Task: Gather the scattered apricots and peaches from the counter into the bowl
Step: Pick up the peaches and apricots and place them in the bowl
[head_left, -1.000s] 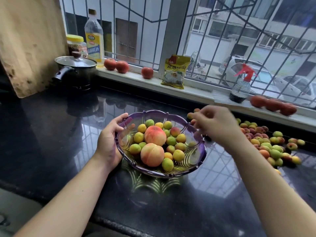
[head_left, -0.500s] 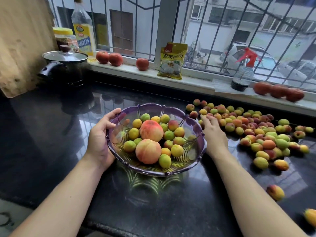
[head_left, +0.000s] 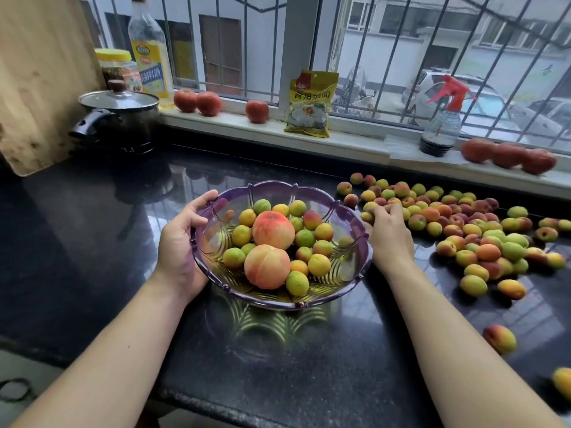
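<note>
A purple glass bowl (head_left: 346, 273) stands on the black counter, holding two big peaches (head_left: 273, 230) and several small apricots (head_left: 319, 265). My left hand (head_left: 180, 242) grips the bowl's left rim, thumb over the edge. My right hand (head_left: 390, 230) lies just right of the bowl, fingers curled down onto apricots at the near edge of the scattered pile (head_left: 482, 233); what the fingers enclose is hidden. The pile spreads over the counter to the right, with stray apricots (head_left: 499, 338) nearer the front.
A lidded black pot (head_left: 119, 118) and a wooden board (head_left: 40, 75) stand at the back left. On the windowsill are an oil bottle (head_left: 148, 50), a jar, red tomatoes (head_left: 257, 111), a yellow packet (head_left: 311, 103) and a spray bottle (head_left: 441, 125).
My right hand has dropped from above the bowl's right rim to the counter and reached into the apricot pile. The view has shifted right. My left hand has stayed on the bowl.
</note>
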`<state>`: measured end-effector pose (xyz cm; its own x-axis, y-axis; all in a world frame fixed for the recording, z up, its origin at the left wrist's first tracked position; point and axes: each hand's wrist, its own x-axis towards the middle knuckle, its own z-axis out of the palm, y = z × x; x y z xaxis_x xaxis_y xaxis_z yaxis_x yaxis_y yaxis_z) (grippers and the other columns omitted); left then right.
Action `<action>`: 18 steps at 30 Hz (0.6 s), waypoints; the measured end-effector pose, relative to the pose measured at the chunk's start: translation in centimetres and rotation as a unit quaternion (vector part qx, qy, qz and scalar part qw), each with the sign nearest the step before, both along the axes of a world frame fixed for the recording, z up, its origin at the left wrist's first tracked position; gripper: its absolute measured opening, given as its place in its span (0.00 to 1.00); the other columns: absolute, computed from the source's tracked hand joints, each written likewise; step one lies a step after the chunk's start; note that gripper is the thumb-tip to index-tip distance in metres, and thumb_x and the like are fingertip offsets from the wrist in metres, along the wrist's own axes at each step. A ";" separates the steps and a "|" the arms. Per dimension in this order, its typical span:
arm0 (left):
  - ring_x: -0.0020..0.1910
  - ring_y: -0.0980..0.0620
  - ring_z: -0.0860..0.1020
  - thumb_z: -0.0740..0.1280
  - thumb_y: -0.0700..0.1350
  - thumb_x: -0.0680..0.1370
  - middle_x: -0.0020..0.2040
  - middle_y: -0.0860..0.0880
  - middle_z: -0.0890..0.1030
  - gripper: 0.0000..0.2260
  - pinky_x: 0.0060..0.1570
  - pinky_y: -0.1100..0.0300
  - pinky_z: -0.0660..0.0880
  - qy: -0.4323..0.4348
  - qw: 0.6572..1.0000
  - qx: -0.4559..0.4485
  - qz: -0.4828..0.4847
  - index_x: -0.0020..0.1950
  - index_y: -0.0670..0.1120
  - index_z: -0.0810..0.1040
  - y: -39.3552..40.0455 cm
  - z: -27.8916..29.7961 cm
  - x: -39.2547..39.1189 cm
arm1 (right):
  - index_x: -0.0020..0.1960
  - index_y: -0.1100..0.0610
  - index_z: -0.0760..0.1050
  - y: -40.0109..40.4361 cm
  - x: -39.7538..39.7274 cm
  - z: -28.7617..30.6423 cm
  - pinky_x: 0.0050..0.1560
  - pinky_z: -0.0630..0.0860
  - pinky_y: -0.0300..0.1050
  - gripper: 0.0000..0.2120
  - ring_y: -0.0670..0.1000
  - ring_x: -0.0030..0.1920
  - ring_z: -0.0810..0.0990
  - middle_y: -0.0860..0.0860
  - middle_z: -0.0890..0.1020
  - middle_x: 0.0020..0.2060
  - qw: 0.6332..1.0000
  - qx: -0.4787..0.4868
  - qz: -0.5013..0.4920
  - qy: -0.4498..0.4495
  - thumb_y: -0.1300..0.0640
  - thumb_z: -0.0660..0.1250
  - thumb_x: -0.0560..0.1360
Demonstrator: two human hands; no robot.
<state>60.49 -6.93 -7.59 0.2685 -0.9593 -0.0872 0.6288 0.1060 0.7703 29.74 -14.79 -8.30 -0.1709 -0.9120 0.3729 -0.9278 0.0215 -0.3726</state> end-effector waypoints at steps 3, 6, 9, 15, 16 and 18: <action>0.64 0.39 0.81 0.54 0.36 0.80 0.63 0.41 0.84 0.23 0.66 0.43 0.78 0.006 1.000 -0.002 0.001 0.71 0.41 0.79 0.0 0.0 0.2 | 0.63 0.60 0.75 -0.2 -0.6 0.0 0.52 0.69 0.47 0.13 0.55 0.55 0.75 0.58 0.76 0.60 0.992 -0.045 0.016 -0.113 0.55 0.66 0.81; 0.64 0.39 0.81 0.54 0.36 0.80 0.63 0.41 0.83 0.22 0.67 0.42 0.78 0.004 1.000 -0.001 -0.003 0.70 0.42 0.79 -0.1 0.0 0.1 | 0.65 0.59 0.75 1.4 -1.2 2.3 0.55 0.75 0.43 0.15 0.56 0.56 0.79 0.56 0.80 0.56 0.973 -0.107 0.028 -0.202 0.56 0.68 0.80; 0.64 0.39 0.81 0.54 0.36 0.80 0.63 0.41 0.83 0.22 0.68 0.42 0.77 0.003 1.000 0.004 0.000 0.69 0.42 0.80 0.0 0.1 0.1 | 0.63 0.54 0.76 5.2 -0.6 7.2 0.41 0.75 0.29 0.12 0.46 0.49 0.80 0.48 0.81 0.51 0.951 -0.084 0.151 -0.255 0.53 0.68 0.81; 0.65 0.38 0.81 0.55 0.36 0.79 0.63 0.41 0.84 0.21 0.70 0.40 0.76 0.000 1.000 0.006 -0.003 0.67 0.42 0.80 0.1 -0.1 0.1 | 0.51 0.44 0.80 10.5 4.1 10.5 0.41 0.79 0.39 0.10 0.42 0.41 0.80 0.43 0.82 0.40 0.935 0.156 0.313 0.051 0.39 0.69 0.75; 0.65 0.38 0.81 0.55 0.36 0.79 0.63 0.41 0.84 0.21 0.71 0.40 0.76 0.002 1.000 0.007 -0.001 0.67 0.42 0.81 0.0 -0.1 0.1 | 0.50 0.45 0.80 10.7 4.6 10.3 0.40 0.77 0.39 0.11 0.42 0.40 0.79 0.43 0.81 0.38 0.930 0.174 0.307 0.103 0.39 0.69 0.75; 0.64 0.39 0.81 0.55 0.36 0.80 0.62 0.41 0.84 0.21 0.72 0.39 0.75 0.003 1.000 0.006 0.002 0.66 0.42 0.81 0.0 -0.1 0.1 | 0.50 0.46 0.80 10.8 5.4 9.8 0.42 0.77 0.41 0.12 0.43 0.40 0.78 0.44 0.80 0.39 0.918 0.201 0.301 0.164 0.38 0.68 0.76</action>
<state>60.55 -6.96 -7.66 0.2718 -0.9571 -0.1003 0.6335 0.0995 0.7673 35.10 -3.98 1.47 0.4702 -0.8796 -0.0724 -0.8775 -0.4572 -0.1449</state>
